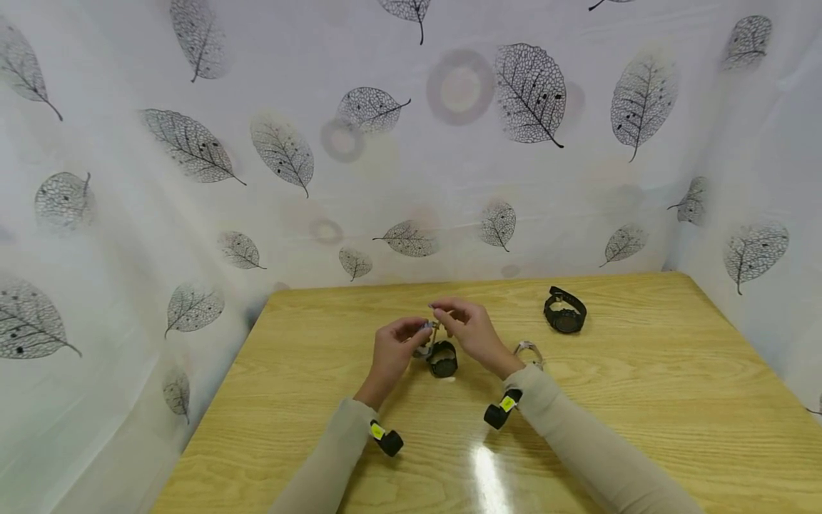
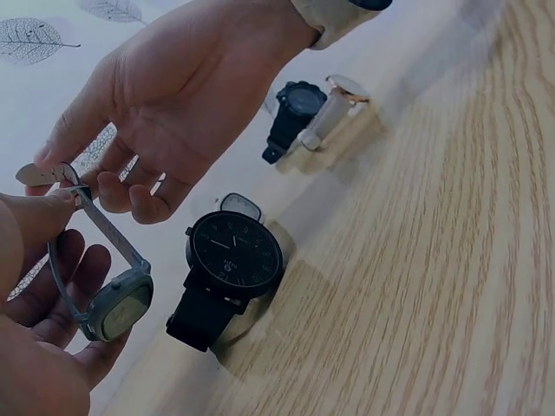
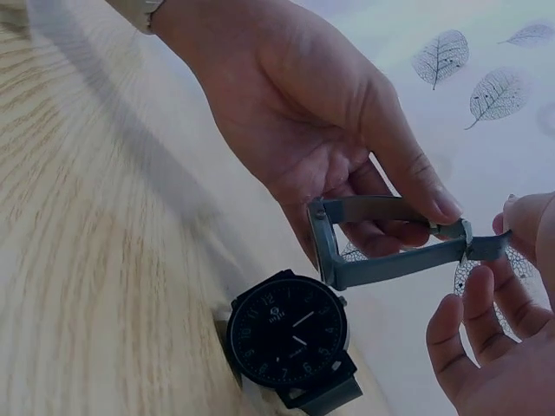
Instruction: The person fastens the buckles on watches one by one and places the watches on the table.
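Observation:
My left hand holds a wristwatch with a grey strap and a rounded rectangular case, gripping the strap near its buckle. The strap is looped closed, its end passed through the buckle. My right hand pinches the free strap tip between thumb and forefinger; its other fingers curl loosely. Just below the hands, a black wristwatch with a round dark dial stands on the table. Behind that dial a small, pale-rimmed rounded square thing peeks out, mostly hidden.
A chunky black watch stands at the back right of the wooden table. A pale-strapped watch is partly hidden by my right wrist. A leaf-printed curtain hangs behind the table and along both sides.

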A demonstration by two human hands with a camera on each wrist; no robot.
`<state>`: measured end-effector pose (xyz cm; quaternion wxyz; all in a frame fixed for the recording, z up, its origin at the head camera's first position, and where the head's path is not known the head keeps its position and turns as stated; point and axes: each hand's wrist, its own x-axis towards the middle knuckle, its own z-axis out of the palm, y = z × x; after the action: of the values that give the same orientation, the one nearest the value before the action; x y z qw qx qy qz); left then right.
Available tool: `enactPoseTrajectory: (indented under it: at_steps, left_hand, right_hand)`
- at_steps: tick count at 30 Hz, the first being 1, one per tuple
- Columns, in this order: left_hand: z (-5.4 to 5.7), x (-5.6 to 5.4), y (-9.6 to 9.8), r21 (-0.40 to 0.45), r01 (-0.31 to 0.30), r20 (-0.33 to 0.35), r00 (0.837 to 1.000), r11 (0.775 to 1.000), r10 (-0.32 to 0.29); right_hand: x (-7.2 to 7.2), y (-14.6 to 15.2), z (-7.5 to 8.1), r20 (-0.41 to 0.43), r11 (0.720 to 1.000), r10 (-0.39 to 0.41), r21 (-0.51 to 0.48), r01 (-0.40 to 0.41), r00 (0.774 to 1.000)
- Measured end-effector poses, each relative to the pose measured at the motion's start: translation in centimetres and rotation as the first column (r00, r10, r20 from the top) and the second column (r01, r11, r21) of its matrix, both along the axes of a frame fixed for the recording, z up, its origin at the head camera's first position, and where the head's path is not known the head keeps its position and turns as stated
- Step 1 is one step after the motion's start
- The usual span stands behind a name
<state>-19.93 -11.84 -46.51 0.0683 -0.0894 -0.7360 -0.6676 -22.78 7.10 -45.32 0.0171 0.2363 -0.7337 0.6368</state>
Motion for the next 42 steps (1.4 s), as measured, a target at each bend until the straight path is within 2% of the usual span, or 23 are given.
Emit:
enactPoseTrajectory:
  at_steps: [4, 5, 7, 11, 16, 21, 31, 42]
  left_hand:
    - [2.0, 1.2, 0.6, 0.044, 0.009, -0.004, 1.0, 0.999, -0.008]
    - [2.0, 1.3, 0.7, 0.057, 0.009, -0.008, 1.0, 0.998, -0.008]
    - [1.9, 1.2, 0.7, 0.087, 0.01, -0.017, 1.0, 0.996, -0.009]
    - [0.5, 0.3, 0.5, 0.126, 0.002, -0.009, 1.0, 0.992, -0.001]
    - [0.5, 0.3, 0.6, 0.155, -0.015, 0.015, 1.0, 0.988, 0.012]
    - [0.6, 0.3, 0.4, 0.179, -0.001, 0.025, 1.0, 0.984, -0.004]
    - [0.7, 0.3, -0.1, 0.137, 0.057, 0.006, 0.998, 0.989, -0.058]
    - [0.9, 0.3, -0.4, 0.116, 0.059, 0.01, 0.998, 0.992, -0.061]
  right_hand:
    - [0.2, -0.1, 0.1, 0.016, 1.0, 0.023, -0.013, -0.023, 1.0]
    - [0.3, -0.2, 0.2, 0.018, 0.999, 0.03, -0.017, -0.03, 0.999]
    - [0.5, -0.2, 0.2, 0.021, 0.999, 0.046, -0.027, -0.045, 0.999]
    - [0.7, -0.2, 0.0, 0.016, 0.997, 0.06, -0.055, -0.059, 0.998]
    - [0.8, -0.2, -0.2, 0.027, 0.995, 0.037, -0.092, -0.035, 0.999]
    - [1.0, -0.2, -0.1, 0.053, 0.992, 0.016, -0.124, -0.009, 0.998]
    - [1.1, 0.5, 0.6, 0.095, 0.986, 0.084, -0.154, -0.069, 0.992]
    - [0.6, 1.0, 1.3, 0.086, 0.993, 0.115, -0.05, -0.111, 0.99]
